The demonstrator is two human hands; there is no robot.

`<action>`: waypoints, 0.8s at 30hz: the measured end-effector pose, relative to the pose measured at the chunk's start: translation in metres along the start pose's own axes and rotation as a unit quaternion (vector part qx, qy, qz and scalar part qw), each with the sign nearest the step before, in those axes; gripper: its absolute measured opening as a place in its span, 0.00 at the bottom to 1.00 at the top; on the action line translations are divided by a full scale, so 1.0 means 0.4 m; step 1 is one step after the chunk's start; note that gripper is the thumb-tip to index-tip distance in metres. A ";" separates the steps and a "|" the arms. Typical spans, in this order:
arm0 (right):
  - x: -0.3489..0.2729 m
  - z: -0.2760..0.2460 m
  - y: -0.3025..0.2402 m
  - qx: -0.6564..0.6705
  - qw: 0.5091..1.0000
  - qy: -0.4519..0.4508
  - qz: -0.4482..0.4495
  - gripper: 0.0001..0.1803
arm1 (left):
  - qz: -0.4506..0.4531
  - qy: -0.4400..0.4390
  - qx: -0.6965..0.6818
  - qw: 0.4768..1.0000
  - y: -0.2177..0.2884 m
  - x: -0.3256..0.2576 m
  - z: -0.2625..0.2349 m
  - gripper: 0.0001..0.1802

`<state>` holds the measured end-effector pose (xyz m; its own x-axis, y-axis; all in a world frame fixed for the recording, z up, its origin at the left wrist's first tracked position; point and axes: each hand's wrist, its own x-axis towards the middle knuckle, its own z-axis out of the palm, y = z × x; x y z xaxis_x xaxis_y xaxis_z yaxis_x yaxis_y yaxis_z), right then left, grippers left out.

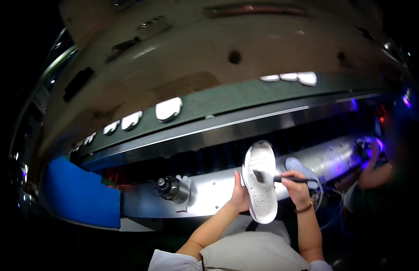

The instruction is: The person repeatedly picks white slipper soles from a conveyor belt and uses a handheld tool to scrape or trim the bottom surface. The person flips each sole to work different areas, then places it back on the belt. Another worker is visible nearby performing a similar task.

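Observation:
My left hand (pixel 240 198) grips the side of a white shoe sole (pixel 263 201), held tilted up over the near edge of the metal bench. Dimples or small holes mark the sole's lower half, and grooves cross its upper part. In my right hand (pixel 298 192) is a brush (pixel 288 179) with a dark handle, its fingers closed round it. The brush's bristles meet the inner face of the sole near the middle. Behind my right hand a pale grey sole (pixel 302 168) lies on the bench, partly covered by that hand.
The metal bench (pixel 205 194) carries a dark metal bottle (pixel 175 189) at left. Beyond it runs a green conveyor belt (pixel 218 101) with several white pieces (pixel 169 109). A blue panel (pixel 83 194) stands at the left end. At right, another person's arm (pixel 374 174) reaches toward purple-lit items.

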<state>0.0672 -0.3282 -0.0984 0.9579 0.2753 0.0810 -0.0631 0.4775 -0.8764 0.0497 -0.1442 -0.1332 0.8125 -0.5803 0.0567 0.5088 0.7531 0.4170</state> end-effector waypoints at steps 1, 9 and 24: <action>0.008 0.007 -0.005 0.007 1.000 0.002 0.002 0.09 | -0.002 -0.011 -0.017 1.000 -0.004 0.000 0.003 0.50; 0.081 0.066 -0.052 -0.092 0.991 0.089 -0.035 0.07 | 0.029 0.088 0.032 0.995 -0.031 0.015 0.066 0.47; -0.040 0.121 -0.106 -0.349 0.922 -0.146 -0.088 0.08 | 0.044 0.127 -0.008 0.991 0.054 -0.040 0.040 0.47</action>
<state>0.0407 -0.3124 -0.0395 0.8135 0.5062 0.2863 0.3792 -0.0884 -0.9211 0.0431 -0.1237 -0.1105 0.8986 -0.4164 -0.1379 0.4348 0.8040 0.4056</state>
